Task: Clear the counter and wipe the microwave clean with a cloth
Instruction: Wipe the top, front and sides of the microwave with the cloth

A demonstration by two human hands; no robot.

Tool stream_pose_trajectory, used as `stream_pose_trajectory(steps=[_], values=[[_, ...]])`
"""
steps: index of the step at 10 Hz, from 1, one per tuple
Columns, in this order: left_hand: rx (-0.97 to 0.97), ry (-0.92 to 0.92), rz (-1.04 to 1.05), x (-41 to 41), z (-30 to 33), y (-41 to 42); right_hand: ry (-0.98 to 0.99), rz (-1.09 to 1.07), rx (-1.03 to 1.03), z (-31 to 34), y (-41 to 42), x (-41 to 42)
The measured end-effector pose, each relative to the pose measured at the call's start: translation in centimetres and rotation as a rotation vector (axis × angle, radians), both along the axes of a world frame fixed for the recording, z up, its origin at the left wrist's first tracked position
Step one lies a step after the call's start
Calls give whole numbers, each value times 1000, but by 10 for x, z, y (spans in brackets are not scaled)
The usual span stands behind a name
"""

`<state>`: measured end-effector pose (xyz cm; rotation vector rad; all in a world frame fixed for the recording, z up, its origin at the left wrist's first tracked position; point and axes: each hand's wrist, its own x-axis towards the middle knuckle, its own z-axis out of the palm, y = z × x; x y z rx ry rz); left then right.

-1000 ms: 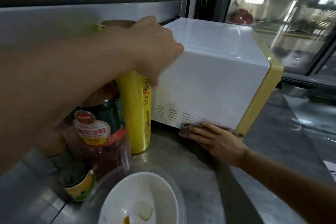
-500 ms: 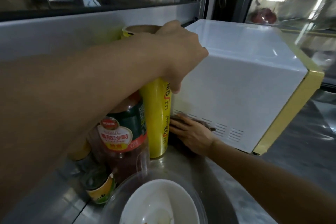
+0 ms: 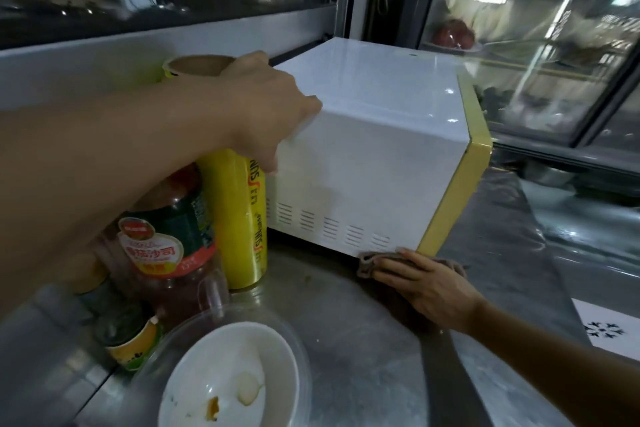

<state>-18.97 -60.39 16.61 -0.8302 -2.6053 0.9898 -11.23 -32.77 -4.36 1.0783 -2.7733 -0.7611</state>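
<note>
A white microwave (image 3: pixel 374 163) with a yellow front frame stands on the steel counter (image 3: pixel 346 340), its vented side facing me. My left hand (image 3: pixel 266 107) grips its rear top corner, thumb down the side. With flat fingers, my right hand (image 3: pixel 426 288) presses a grey-brown cloth (image 3: pixel 369 262) onto the counter. The cloth lies against the microwave's bottom edge near the front corner, mostly covered by that hand.
A tall yellow can (image 3: pixel 242 225) stands close beside the microwave's rear. Left of it are a red-labelled sauce bottle (image 3: pixel 166 239) and a small jar (image 3: pixel 128 340). A dirty white bowl (image 3: pixel 221 378) sits in a clear container in front. A printed sheet (image 3: pixel 606 329) lies at the right.
My right hand slid the cloth along the microwave's bottom edge, to the rear by the yellow can and then back to the front corner. The left hand stayed on the rear top corner.
</note>
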Motion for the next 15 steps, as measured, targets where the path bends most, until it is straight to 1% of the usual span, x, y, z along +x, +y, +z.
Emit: stream_pose_trajectory(steps=[1,2,3,4,5,6,7,8,9,10,11,12,13,14,15], values=[[23,-23,-12,1,1,2,60,13,80,-13,28,5],[35,-33,-22,3,1,1,89,-20,140,-7,28,12],[53,-44,-31,3,1,3,120,-46,54,-8,44,29],[57,-45,-22,4,0,3,199,-186,-223,-1,51,56],[53,-38,-1,6,1,3,316,-257,-761,19,37,71],[55,-55,2,8,3,5,332,-475,-1334,56,12,70],[66,-67,-5,10,6,6,233,-551,-1737,94,-15,64],[62,-60,-2,9,4,6,112,-577,-2046,108,-27,55],[57,-38,-12,7,2,4,97,-635,-2224,108,-23,56],[73,-24,-35,4,-1,2,126,-771,-2202,108,-8,50],[80,-11,-38,4,-4,2,140,-771,-2127,109,-12,34],[91,1,-35,3,-5,2,221,-741,-2034,102,-28,21],[85,18,-38,4,-6,1,458,-840,-1848,104,-30,12],[69,70,-60,5,-9,1,565,-855,-1546,105,-23,5],[59,118,-85,4,-13,1,564,-766,-1387,101,-18,3]])
